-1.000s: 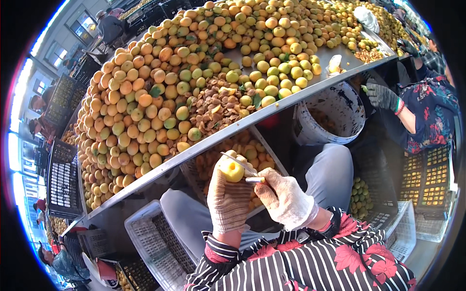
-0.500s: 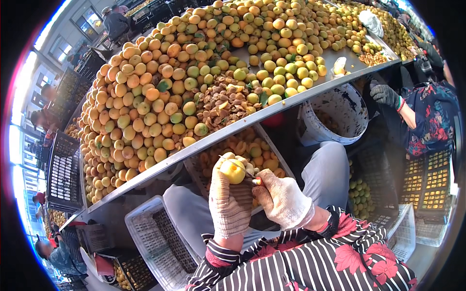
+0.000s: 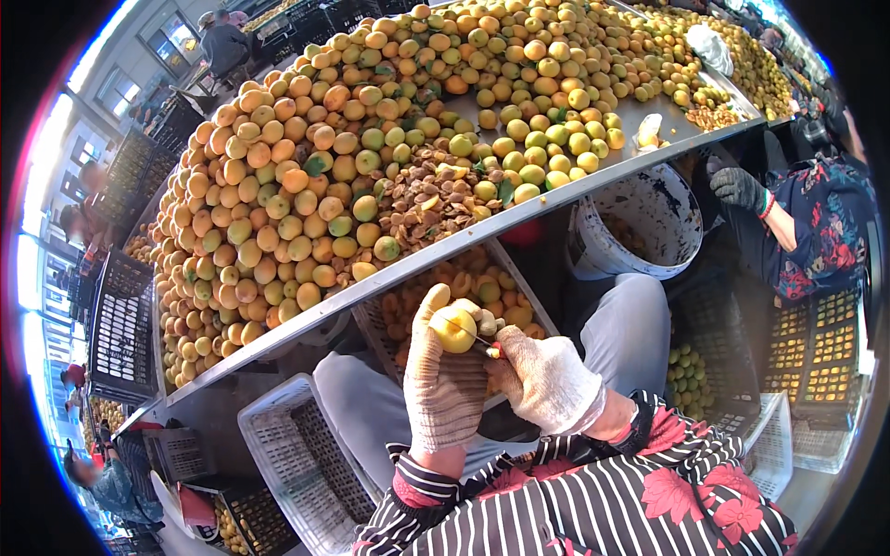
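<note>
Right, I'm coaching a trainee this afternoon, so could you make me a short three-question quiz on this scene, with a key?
1. Multiple choice: what does the gloved left hand hold? A) a white bag; B) a yellow fruit; C) a green leaf.
2. True or false: a patch of small brown pieces lies on the metal table, next to the heap of whole fruit.
3. Fill in: the gloved right hand holds a small ____, its blade at the fruit.

Key: 1 B; 2 true; 3 knife.
</note>
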The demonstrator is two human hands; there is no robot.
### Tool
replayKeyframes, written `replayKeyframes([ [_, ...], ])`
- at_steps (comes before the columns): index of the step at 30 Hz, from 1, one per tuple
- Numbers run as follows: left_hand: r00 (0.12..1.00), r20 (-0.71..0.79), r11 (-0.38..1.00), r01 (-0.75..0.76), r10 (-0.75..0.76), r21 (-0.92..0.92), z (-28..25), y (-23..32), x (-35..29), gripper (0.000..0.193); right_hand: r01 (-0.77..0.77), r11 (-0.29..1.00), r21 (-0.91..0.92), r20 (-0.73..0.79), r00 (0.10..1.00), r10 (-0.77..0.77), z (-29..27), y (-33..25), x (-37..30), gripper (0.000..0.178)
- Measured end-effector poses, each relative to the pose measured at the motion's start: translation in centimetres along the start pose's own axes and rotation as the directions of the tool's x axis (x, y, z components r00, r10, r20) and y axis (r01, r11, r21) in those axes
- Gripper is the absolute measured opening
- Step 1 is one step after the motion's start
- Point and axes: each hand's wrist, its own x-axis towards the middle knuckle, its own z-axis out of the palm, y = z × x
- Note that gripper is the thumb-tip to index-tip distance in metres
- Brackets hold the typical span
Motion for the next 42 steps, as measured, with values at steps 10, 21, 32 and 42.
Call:
replayKeyframes([
  [10,0.998,0.009,0.965,-0.066,0.066,0.253,-0.2,0.2,0.1,0.064,-0.041,0.995,-0.094,0.099,0.994,0.05,-0.4,-0.6,-0.2,0.023],
  [21,0.999,0.038,0.999,0.031,-0.032,0.015,-0.6,-0.9,0.1,0.067,-0.202,0.933,0.297,0.115,0.978,0.175,0.2,0.3,-0.7,0.019],
  [32,0.992,0.081,0.964,-0.113,0.096,0.24,1.4,0.5,0.8,0.089,-0.098,0.995,0.013,0.11,0.989,0.096,-0.6,-0.8,-0.9,0.022],
  [42,0.983,0.097,0.913,-0.183,0.158,0.363,-0.4,0.3,1.1,0.065,-0.247,0.886,0.393,0.179,0.965,0.189,0.1,0.4,-0.9,0.019],
])
